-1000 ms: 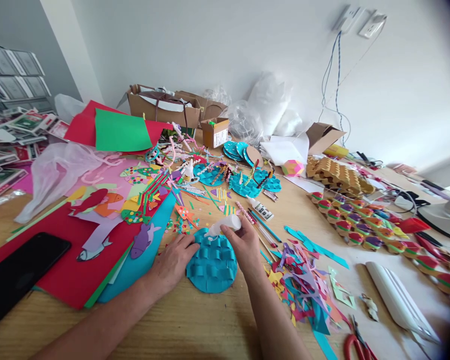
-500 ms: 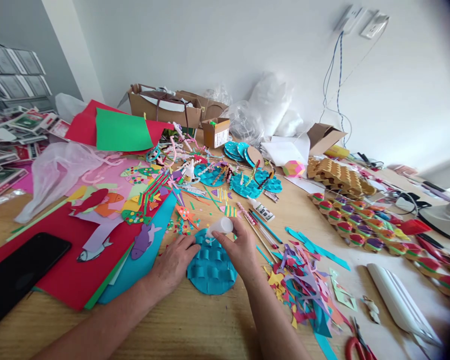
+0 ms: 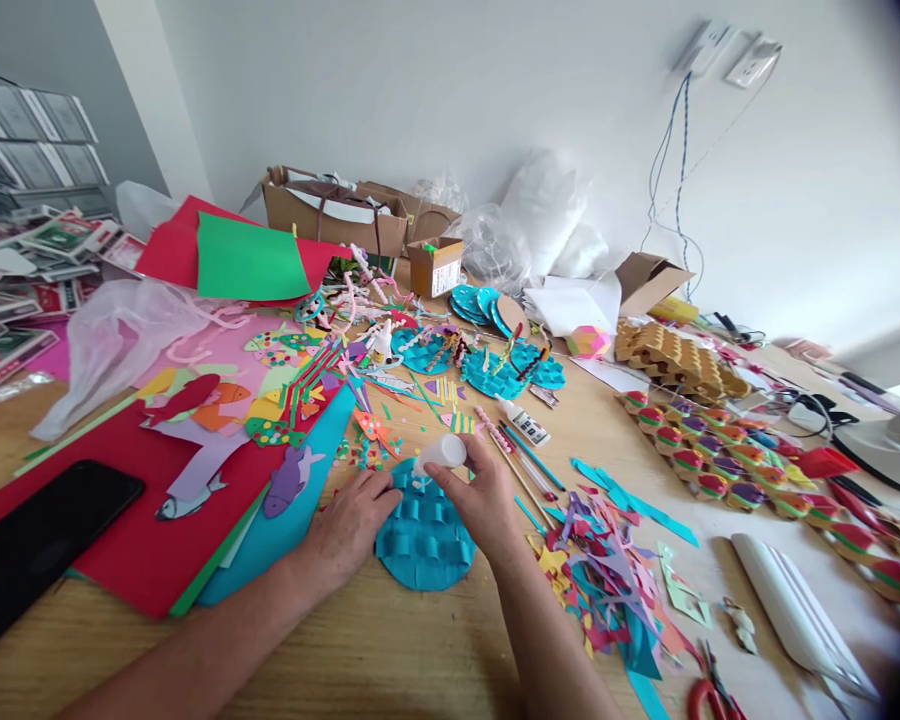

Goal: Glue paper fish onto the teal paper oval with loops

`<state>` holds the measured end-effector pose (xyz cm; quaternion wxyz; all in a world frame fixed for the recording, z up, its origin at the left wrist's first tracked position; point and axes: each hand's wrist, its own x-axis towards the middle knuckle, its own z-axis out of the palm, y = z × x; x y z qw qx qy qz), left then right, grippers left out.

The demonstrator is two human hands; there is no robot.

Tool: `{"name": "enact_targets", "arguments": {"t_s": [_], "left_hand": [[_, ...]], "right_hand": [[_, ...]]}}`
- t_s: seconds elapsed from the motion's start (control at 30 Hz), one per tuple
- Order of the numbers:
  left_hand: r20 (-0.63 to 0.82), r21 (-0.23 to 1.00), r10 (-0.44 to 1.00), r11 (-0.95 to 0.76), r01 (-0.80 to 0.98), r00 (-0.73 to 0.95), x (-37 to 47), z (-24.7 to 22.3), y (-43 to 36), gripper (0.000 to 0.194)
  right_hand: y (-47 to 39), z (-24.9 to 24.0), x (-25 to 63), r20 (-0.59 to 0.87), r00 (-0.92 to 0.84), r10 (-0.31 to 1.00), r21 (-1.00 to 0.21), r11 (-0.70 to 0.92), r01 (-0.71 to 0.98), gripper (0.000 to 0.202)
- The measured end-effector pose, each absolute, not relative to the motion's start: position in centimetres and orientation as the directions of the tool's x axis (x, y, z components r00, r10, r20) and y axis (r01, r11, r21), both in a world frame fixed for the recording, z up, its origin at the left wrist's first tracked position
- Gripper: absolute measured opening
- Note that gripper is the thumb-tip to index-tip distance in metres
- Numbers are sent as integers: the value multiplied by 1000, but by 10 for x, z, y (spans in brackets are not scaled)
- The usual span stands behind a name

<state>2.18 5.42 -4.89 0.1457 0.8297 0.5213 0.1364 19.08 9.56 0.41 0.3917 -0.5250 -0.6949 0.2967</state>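
A round blue disc [image 3: 424,550] with raised, woven-looking paper strips lies flat on the table. My left hand [image 3: 354,515] holds its upper left edge, with the fingers bent and the thumb on top; the fingertips are partly hidden. Tilted over the disc's far part is a white glue bottle [image 3: 444,455], base up and nozzle down. My right hand [image 3: 484,490] is closed around that bottle. The nozzle seems to be at the paper strips, but I cannot tell whether it touches them.
Paper scraps [image 3: 615,580] and red-handled scissors [image 3: 712,690] lie to the right. A second glue bottle [image 3: 526,422] is beyond the disc, near pencils [image 3: 521,440]. Coloured sheets [image 3: 120,530], paper fish [image 3: 292,480] and a black phone [image 3: 60,540] lie left. Painted egg cartons [image 3: 727,450] are at right.
The view has shifted very slightly. Both hands, the glue bottle and the blue disc stay nearly in place.
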Motion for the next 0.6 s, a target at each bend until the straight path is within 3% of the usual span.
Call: {"name": "enact_targets", "arguments": {"t_s": [0.6], "left_hand": [[112, 360, 898, -436, 825, 426, 21, -51, 53, 31]], "right_hand": [[105, 4, 197, 185, -133, 974, -860, 226, 457, 23]]}}
